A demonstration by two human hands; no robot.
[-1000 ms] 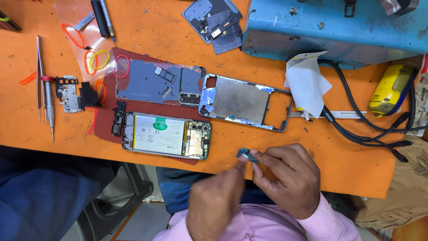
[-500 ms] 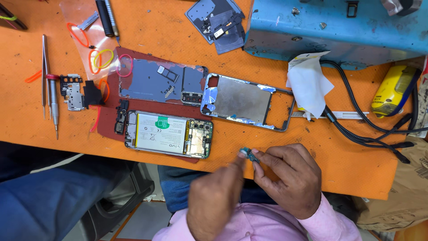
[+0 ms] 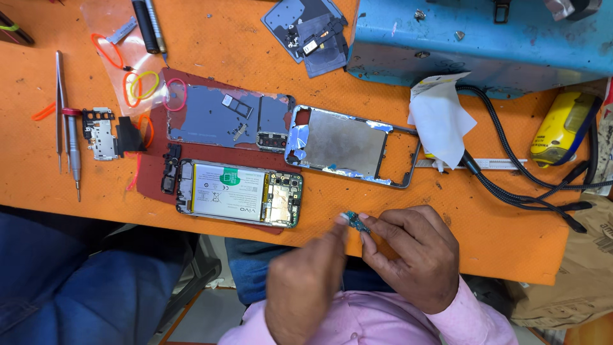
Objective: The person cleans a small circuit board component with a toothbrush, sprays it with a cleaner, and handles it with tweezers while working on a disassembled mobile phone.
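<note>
- Handling: a small green circuit board (image 3: 356, 222) is pinched between the fingers of the left hand (image 3: 306, 287) and right hand (image 3: 412, 255), above the table (image 3: 498, 223) edge.
- Nearby: opened phone (image 3: 239, 193), just left.
- Next move, judged: a fine, steady grip is called for.

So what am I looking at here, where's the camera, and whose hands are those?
There is no machine here. The camera sits on a person's head and looks down, so the two bare hands at the bottom are that person's own. The left hand and right hand together pinch a tiny green circuit part above the near edge of an orange table. On the table lie an opened phone showing its battery, a metal phone frame, a grey back cover, tweezers, a screwdriver, coloured rubber bands, black cables and a blue machine.
</note>
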